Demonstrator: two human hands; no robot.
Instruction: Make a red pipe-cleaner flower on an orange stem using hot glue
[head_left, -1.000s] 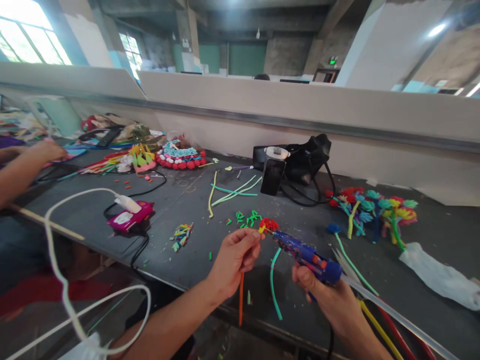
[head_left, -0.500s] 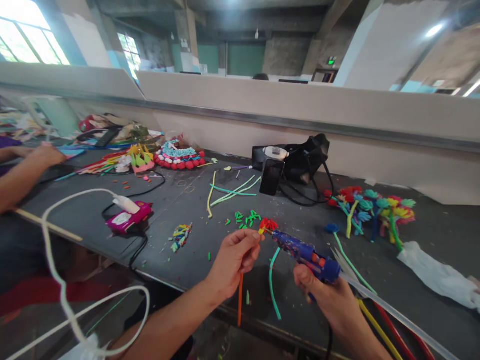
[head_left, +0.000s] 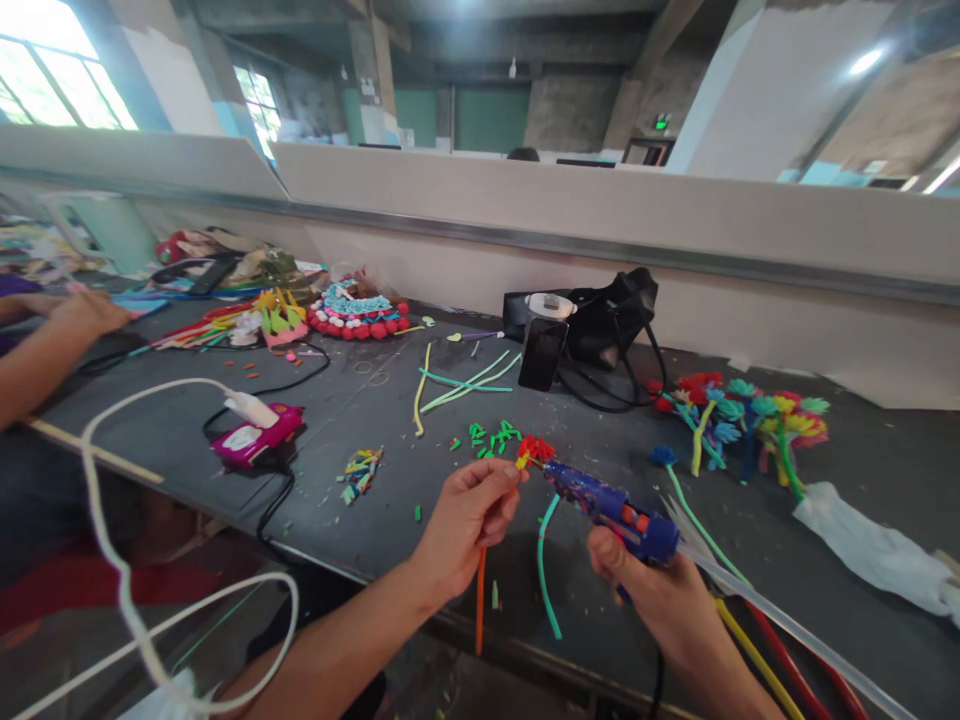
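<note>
My left hand point(head_left: 476, 515) is closed, with fingertips pinched at a small yellow piece point(head_left: 522, 462). Below that hand hangs an orange stem point(head_left: 481, 605), like a pipe cleaner; its upper end is hidden by the fingers. My right hand point(head_left: 656, 585) grips a blue glue gun point(head_left: 611, 508), and a long clear glue stick point(head_left: 787, 620) runs out of its back. The gun's nozzle points left, at the yellow piece, touching or almost touching it. Just behind the nozzle lies a heap of short red pieces point(head_left: 537, 447). A curved mint-green stem point(head_left: 546, 570) lies between my hands.
Short green pieces point(head_left: 495, 437) and a mixed-colour pile point(head_left: 361, 472) lie on the dark table. Fuzzy flowers point(head_left: 739, 415) are at right. Further back stand a phone point(head_left: 543, 354) and a black bag point(head_left: 622, 315). A magenta power strip point(head_left: 259, 440) and another person's arm point(head_left: 52, 340) are left.
Almost nothing differs. Both hands, the glue gun and the orange stem keep their places; the view has shifted only very slightly.
</note>
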